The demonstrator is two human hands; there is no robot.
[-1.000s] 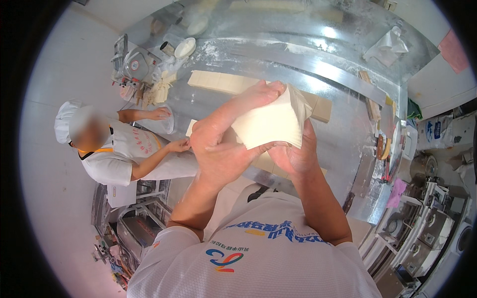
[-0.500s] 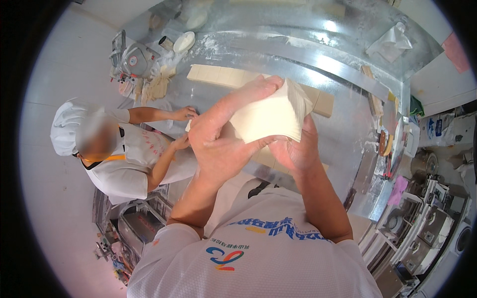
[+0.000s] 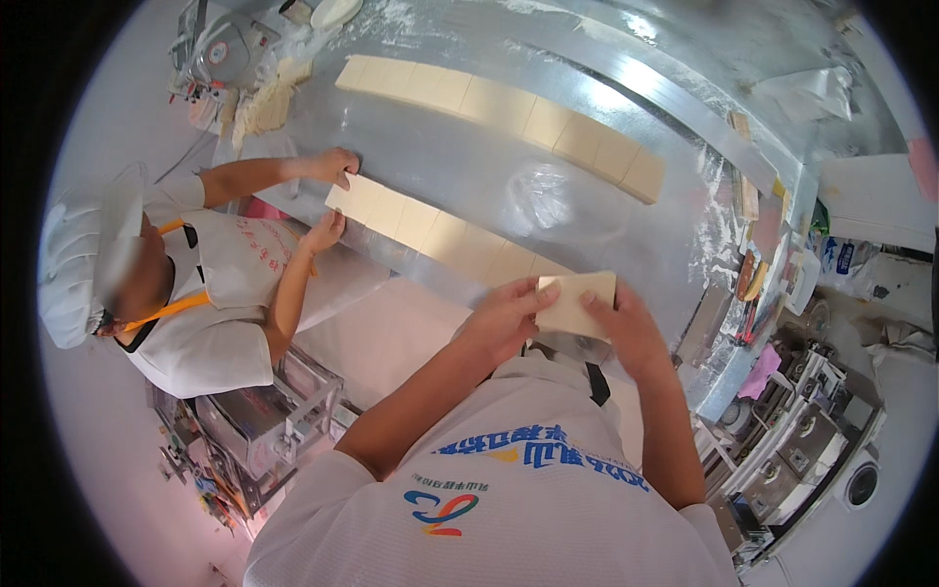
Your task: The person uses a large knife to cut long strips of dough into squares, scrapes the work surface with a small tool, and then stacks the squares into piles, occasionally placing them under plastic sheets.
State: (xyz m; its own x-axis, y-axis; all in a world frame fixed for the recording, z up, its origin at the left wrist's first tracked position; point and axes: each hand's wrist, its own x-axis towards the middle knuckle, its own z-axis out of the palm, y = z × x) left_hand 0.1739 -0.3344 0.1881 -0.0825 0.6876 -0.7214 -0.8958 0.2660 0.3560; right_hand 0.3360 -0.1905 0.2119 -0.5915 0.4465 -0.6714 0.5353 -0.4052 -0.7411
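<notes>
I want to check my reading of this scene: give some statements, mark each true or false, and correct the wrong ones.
1. The left hand and right hand hold a pale square piece. True.
2. The clear plastic lies on the far row. False: the clear plastic lies between the far row and the near row.
3. The co-worker's hands are at the near row's left end. True.
4. The co-worker is on the person's right. False: the co-worker is on the left.

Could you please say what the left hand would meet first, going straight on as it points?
Apart from the pale square it holds, the left hand would probably meet the near row of pale blocks first, though height is unclear.
</notes>
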